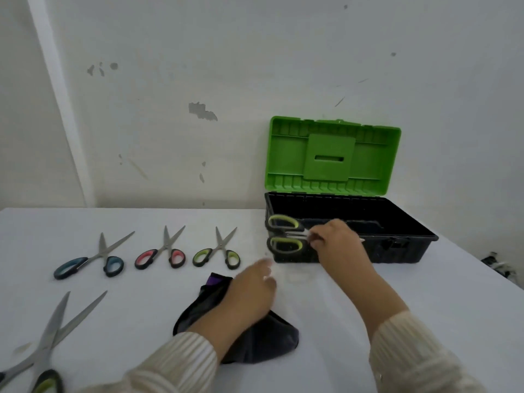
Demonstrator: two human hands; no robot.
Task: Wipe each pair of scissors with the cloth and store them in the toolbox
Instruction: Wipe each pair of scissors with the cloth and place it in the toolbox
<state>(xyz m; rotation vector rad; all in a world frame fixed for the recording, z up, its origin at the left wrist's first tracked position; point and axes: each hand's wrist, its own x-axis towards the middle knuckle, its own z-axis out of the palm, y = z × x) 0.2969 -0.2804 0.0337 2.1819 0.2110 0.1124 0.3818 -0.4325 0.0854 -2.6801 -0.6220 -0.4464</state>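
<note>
Lengthwise along the toolbox (411,237), the right hand (337,239) pinches green-handled scissors (300,226), handles pointing left, blades right.

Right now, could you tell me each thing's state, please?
Green-lidded black plastic toolbox: lid open.
Lime-handled scissors at its rim: gripped by right hand.
Blue-handled steel scissors: blades open.
Red-handled scissors: blades open.
Lime-handled scissors on table: blades open.
Large steel scissors: blades open.
Dark cloth: crumpled.
Left hand: open.

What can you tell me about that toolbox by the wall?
The toolbox looks plastic, with a black base and a bright green lid, open and standing upright, ribbed inside. It sits on the table, far right. The right hand holds green-handled scissors at its left end.
</note>
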